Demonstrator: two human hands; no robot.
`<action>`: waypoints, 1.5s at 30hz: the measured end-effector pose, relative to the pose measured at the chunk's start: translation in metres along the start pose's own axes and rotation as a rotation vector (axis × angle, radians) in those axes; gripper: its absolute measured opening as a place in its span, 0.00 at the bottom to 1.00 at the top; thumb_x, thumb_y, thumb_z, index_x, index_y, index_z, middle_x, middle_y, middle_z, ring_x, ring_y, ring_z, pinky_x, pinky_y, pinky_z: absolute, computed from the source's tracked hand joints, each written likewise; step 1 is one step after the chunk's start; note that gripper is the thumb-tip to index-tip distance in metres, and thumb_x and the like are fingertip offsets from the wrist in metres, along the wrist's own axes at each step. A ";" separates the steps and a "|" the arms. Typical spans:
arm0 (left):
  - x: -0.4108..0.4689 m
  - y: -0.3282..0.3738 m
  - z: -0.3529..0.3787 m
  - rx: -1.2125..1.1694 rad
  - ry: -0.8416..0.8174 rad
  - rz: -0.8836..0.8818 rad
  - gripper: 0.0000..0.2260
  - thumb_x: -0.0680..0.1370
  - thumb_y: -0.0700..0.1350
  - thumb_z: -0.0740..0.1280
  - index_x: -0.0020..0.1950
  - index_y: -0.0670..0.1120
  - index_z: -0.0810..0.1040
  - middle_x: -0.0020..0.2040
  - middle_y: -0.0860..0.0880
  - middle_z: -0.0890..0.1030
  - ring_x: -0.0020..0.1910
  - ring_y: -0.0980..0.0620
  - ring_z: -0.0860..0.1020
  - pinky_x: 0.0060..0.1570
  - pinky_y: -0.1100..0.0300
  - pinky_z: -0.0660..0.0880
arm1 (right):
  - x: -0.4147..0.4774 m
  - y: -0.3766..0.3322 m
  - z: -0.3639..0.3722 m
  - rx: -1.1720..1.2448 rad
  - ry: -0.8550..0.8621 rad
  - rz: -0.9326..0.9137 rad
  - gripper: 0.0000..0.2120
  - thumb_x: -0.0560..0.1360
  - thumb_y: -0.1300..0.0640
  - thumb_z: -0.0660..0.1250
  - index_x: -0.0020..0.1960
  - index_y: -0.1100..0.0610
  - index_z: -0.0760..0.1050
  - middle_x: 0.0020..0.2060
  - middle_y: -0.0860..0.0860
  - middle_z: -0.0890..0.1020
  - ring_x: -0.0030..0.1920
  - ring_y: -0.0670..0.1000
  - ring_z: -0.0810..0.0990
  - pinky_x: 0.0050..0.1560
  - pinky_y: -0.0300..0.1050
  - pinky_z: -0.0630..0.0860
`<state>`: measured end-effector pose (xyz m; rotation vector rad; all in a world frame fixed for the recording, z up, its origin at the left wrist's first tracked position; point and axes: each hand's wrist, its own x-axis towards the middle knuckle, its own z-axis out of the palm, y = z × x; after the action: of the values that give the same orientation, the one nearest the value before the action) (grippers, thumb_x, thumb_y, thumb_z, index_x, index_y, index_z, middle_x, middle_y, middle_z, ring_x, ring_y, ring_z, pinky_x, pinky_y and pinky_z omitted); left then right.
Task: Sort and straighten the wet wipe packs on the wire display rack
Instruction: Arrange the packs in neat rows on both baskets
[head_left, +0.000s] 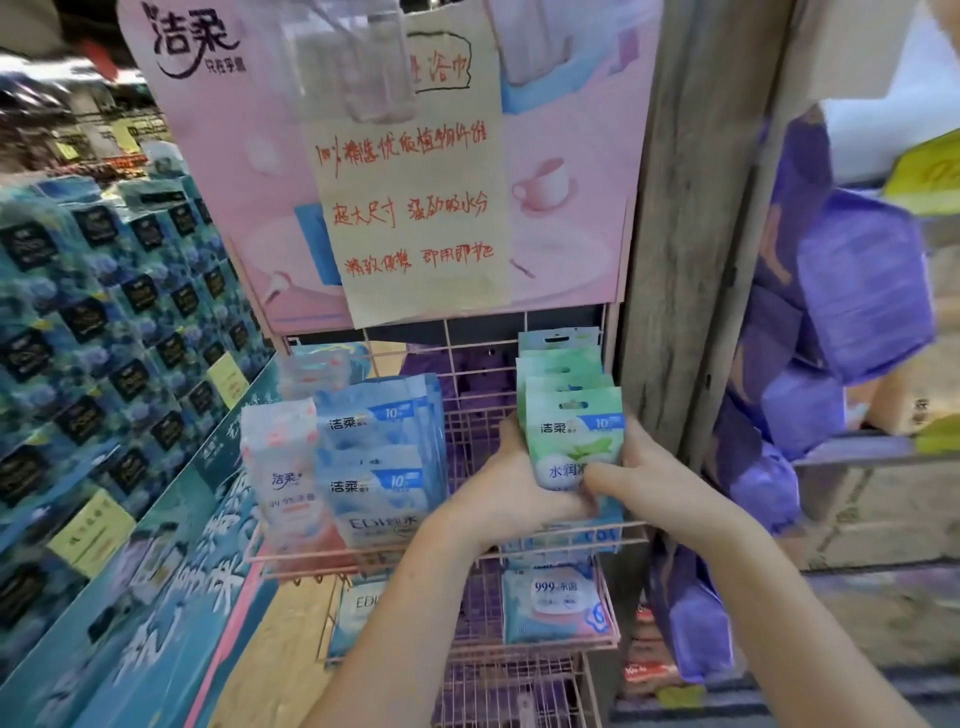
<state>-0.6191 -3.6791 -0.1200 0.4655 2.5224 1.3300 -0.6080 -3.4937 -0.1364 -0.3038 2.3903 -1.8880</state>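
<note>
A pink wire display rack (457, 556) holds wet wipe packs on two tiers. At the upper tier's right stands a row of green packs (571, 431), upright one behind another. My left hand (511, 480) grips the row's left side and my right hand (631, 475) its right side, thumbs across the front pack. At the upper left stand blue packs (382, 457) and, beside them, white-and-pink packs (283, 467), leaning a little. The lower tier holds a blue-and-pink pack (553, 605) at right and a blue pack (358, 610) at left, partly hidden by my left forearm.
A pink poster with a handwritten paper sign (415, 208) hangs above the rack. Stacked blue boxes (104, 322) fill the shelf at left. A wooden post (691, 234) stands right beside the rack, with purple packs (841, 291) hanging beyond it.
</note>
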 end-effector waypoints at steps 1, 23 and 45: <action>0.000 0.002 0.002 0.028 0.012 0.026 0.42 0.63 0.57 0.78 0.75 0.61 0.67 0.69 0.56 0.64 0.61 0.57 0.79 0.61 0.58 0.80 | 0.001 -0.001 0.002 -0.014 0.013 -0.013 0.37 0.64 0.64 0.67 0.73 0.52 0.64 0.54 0.34 0.84 0.54 0.36 0.83 0.47 0.28 0.77; 0.011 -0.011 0.011 -0.211 0.141 0.096 0.55 0.67 0.47 0.80 0.80 0.67 0.45 0.60 0.68 0.83 0.59 0.65 0.83 0.56 0.64 0.81 | -0.003 -0.005 0.012 -0.098 0.162 -0.086 0.24 0.66 0.56 0.65 0.59 0.37 0.70 0.52 0.23 0.78 0.57 0.27 0.76 0.53 0.23 0.71; 0.002 0.002 0.014 -0.144 0.191 -0.011 0.59 0.64 0.48 0.84 0.81 0.66 0.46 0.60 0.64 0.84 0.58 0.62 0.84 0.61 0.55 0.82 | -0.010 0.000 0.008 0.058 0.203 -0.089 0.35 0.69 0.66 0.69 0.74 0.52 0.66 0.55 0.41 0.85 0.52 0.36 0.84 0.45 0.29 0.78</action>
<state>-0.6156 -3.6667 -0.1264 0.3074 2.5479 1.6081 -0.5965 -3.4997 -0.1385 -0.2275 2.4788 -2.1179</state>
